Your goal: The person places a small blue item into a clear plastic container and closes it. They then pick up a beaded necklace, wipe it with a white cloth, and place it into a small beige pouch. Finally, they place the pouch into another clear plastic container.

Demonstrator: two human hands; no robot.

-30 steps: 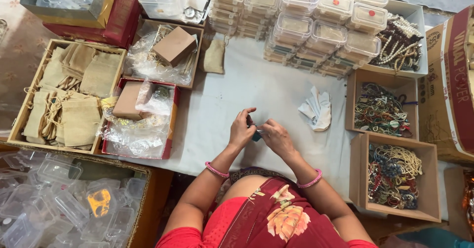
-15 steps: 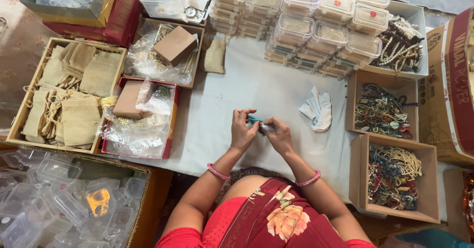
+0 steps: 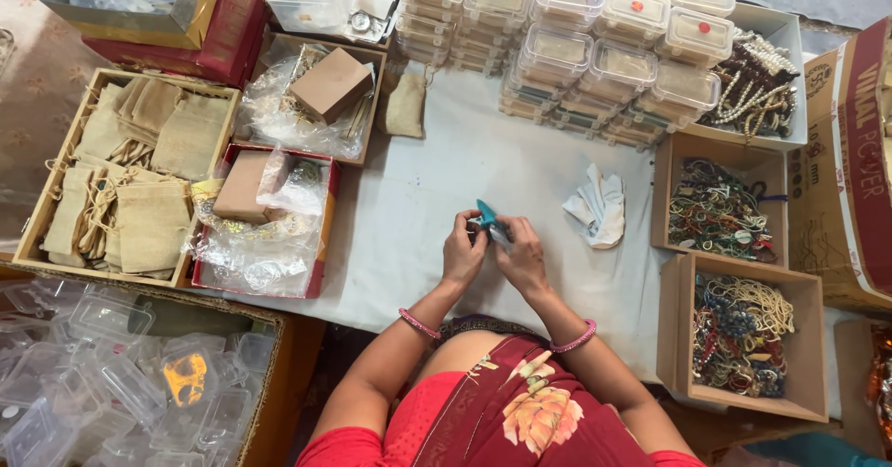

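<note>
While both hands meet over the pale bench (image 3: 409,216), the left hand (image 3: 462,255) and right hand (image 3: 522,258) each pinch a small teal piece (image 3: 486,214) between fingertips, just left of a crumpled white cloth (image 3: 597,209).

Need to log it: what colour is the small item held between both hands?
Teal small item, best seen in the head view.

Red floral garment (image 3: 520,411), pink bangles (image 3: 418,323) on both wrists.

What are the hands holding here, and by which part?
Both the left hand and right hand pinch a small teal item by its lower end; its kind cannot be told.
</note>
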